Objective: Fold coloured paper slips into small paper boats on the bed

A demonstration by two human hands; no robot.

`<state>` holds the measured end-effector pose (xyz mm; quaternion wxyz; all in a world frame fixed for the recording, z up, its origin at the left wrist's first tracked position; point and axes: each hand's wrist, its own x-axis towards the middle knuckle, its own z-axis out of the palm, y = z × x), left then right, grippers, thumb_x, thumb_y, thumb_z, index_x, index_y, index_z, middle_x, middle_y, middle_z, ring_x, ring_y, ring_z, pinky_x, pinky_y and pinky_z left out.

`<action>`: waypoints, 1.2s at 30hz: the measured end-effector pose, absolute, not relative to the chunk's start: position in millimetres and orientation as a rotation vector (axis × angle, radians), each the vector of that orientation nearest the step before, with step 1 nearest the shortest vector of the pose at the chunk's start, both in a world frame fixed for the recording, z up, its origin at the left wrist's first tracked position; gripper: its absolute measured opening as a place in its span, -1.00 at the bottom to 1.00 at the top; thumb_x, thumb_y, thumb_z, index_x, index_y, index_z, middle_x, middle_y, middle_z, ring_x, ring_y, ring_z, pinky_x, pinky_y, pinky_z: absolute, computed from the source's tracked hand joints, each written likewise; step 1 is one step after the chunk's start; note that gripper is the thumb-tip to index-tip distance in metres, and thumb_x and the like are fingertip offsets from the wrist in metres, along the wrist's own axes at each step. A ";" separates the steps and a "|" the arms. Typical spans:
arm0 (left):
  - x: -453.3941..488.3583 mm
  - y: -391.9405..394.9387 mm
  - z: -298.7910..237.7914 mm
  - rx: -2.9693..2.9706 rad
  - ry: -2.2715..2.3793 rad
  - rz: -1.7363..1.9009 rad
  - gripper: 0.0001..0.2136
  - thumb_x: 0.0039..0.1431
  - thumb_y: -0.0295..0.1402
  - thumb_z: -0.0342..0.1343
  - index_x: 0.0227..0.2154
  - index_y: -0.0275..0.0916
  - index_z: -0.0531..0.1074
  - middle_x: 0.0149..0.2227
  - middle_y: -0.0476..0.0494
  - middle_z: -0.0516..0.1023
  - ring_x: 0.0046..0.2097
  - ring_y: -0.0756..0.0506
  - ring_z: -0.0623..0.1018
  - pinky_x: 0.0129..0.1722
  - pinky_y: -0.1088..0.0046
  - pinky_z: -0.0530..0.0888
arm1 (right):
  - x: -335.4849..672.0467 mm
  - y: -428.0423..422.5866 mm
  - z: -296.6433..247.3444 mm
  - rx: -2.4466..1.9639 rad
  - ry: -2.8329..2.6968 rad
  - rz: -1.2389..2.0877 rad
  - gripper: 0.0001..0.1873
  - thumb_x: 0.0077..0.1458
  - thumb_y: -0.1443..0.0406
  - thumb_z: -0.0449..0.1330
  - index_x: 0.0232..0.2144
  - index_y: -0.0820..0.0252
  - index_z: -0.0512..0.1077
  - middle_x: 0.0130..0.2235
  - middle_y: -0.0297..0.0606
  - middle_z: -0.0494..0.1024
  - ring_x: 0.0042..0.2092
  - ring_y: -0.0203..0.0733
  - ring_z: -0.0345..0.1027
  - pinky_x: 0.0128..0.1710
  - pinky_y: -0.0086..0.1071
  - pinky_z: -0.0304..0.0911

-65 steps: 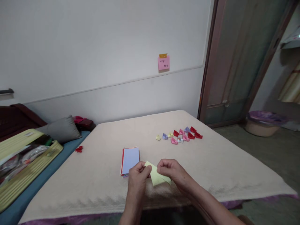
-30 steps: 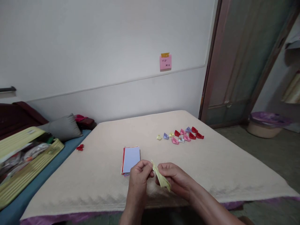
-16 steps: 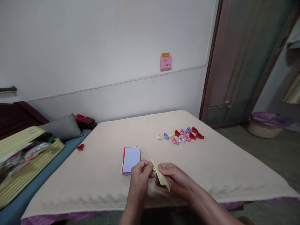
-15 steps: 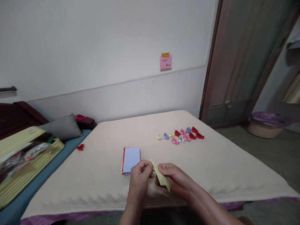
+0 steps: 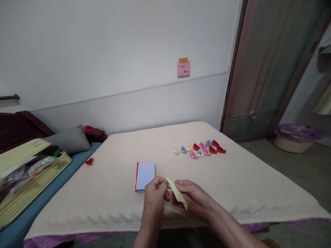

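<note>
Both of my hands pinch a folded pale yellow paper [image 5: 178, 193] just above the near edge of the cream-covered table [image 5: 248, 186]. My left hand [image 5: 154, 193] grips its upper left end with fingers curled. My right hand [image 5: 194, 197] holds the lower right part, fingers closed under it. The paper is folded into a narrow strip that slants down to the right. A stack of coloured paper sheets [image 5: 144, 175], lilac on top, lies flat just beyond my left hand.
Several small folded paper pieces [image 5: 201, 149] in red, pink, lilac and yellow lie in a cluster farther back on the right. One red piece [image 5: 89, 161] lies on the blue surface at left, near a yellow bag [image 5: 28, 179] and a grey cushion [image 5: 68, 139]. A basin [image 5: 294, 137] stands on the floor at right.
The yellow paper went from a wider open sheet to a narrow folded strip between my fingers. My hands stay in the same place.
</note>
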<state>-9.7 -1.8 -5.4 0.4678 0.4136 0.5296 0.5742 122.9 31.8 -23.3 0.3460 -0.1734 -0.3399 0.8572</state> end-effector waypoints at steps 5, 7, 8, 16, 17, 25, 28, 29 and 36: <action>-7.8 -3.1 -2.0 0.772 1.114 1.488 -0.89 -0.10 -0.43 0.16 -0.48 -0.29 0.34 -0.75 0.16 0.25 -0.69 0.13 0.22 -0.66 0.63 0.08 | 120.8 32.7 -29.7 -0.447 -0.876 2.241 -0.79 -0.11 0.25 0.27 -0.56 0.34 0.42 -0.55 -0.26 0.43 -0.50 -0.30 0.24 -0.47 -0.43 0.07; -7.6 -4.3 0.5 0.715 1.080 1.513 -0.84 -0.12 -0.44 0.18 -0.43 -0.27 0.32 -0.71 0.16 0.28 -0.67 0.12 0.27 -0.66 0.64 0.12 | 120.4 32.8 -30.4 -0.452 -0.879 2.242 -0.79 -0.13 0.26 0.28 -0.58 0.34 0.42 -0.56 -0.28 0.41 -0.51 -0.32 0.22 -0.49 -0.44 0.06; -7.6 -4.7 1.4 0.701 1.080 1.519 -0.82 -0.12 -0.44 0.18 -0.42 -0.26 0.31 -0.68 0.15 0.30 -0.66 0.12 0.30 -0.64 0.64 0.17 | 120.3 32.8 -30.2 -0.455 -0.880 2.242 -0.79 -0.14 0.26 0.28 -0.59 0.34 0.41 -0.57 -0.28 0.41 -0.52 -0.33 0.21 -0.49 -0.44 0.05; -9.9 -3.9 2.4 0.772 1.147 1.481 -0.79 -0.10 -0.44 0.19 -0.37 -0.28 0.29 -0.57 0.09 0.39 -0.54 0.09 0.42 -0.51 0.60 0.35 | 121.0 32.4 -27.1 -0.491 -0.896 2.224 -0.76 -0.16 0.28 0.29 -0.68 0.29 0.34 -0.67 -0.38 0.33 -0.61 -0.39 0.09 -0.55 -0.46 0.00; -10.3 -3.5 2.1 0.784 1.153 1.476 -0.79 -0.09 -0.44 0.19 -0.37 -0.28 0.30 -0.58 0.09 0.39 -0.54 0.09 0.42 -0.51 0.60 0.34 | 121.0 32.5 -27.3 -0.497 -0.899 2.221 -0.76 -0.16 0.28 0.29 -0.68 0.29 0.34 -0.66 -0.38 0.33 -0.61 -0.39 0.10 -0.55 -0.46 0.00; -15.6 -1.6 -2.1 0.905 1.224 1.428 -0.82 -0.21 -0.56 0.12 -0.46 -0.29 0.32 -0.70 0.13 0.36 -0.64 0.10 0.37 -0.62 0.63 0.24 | 120.9 33.6 -27.4 -0.557 -0.944 2.201 -0.77 -0.23 0.27 0.31 -0.65 0.32 0.36 -0.61 -0.33 0.38 -0.58 -0.39 0.13 -0.55 -0.49 -0.02; -16.0 -2.5 -1.2 0.861 1.237 1.407 -0.89 -0.21 -0.55 0.11 -0.53 -0.29 0.33 -0.73 0.09 0.38 -0.66 0.10 0.35 -0.63 0.63 0.23 | 121.9 34.4 -27.2 -0.587 -0.967 2.170 -0.79 -0.24 0.30 0.31 -0.65 0.32 0.36 -0.65 -0.38 0.35 -0.60 -0.41 0.09 -0.58 -0.50 -0.06; -16.0 -2.7 -0.9 0.840 1.233 1.410 -0.89 -0.21 -0.54 0.10 -0.53 -0.29 0.33 -0.74 0.09 0.38 -0.67 0.10 0.33 -0.64 0.64 0.21 | 122.4 34.7 -27.6 -0.601 -0.977 2.158 -0.80 -0.24 0.32 0.31 -0.65 0.32 0.36 -0.66 -0.39 0.34 -0.61 -0.42 0.08 -0.59 -0.50 -0.07; -17.0 0.4 -3.1 0.937 1.259 1.391 -0.85 -0.22 -0.55 0.14 -0.50 -0.28 0.34 -0.75 0.13 0.35 -0.68 0.09 0.34 -0.65 0.63 0.22 | 128.5 37.7 -30.1 -0.679 -1.056 2.093 -0.86 -0.22 0.36 0.30 -0.61 0.34 0.41 -0.64 -0.34 0.40 -0.60 -0.39 0.14 -0.57 -0.50 -0.05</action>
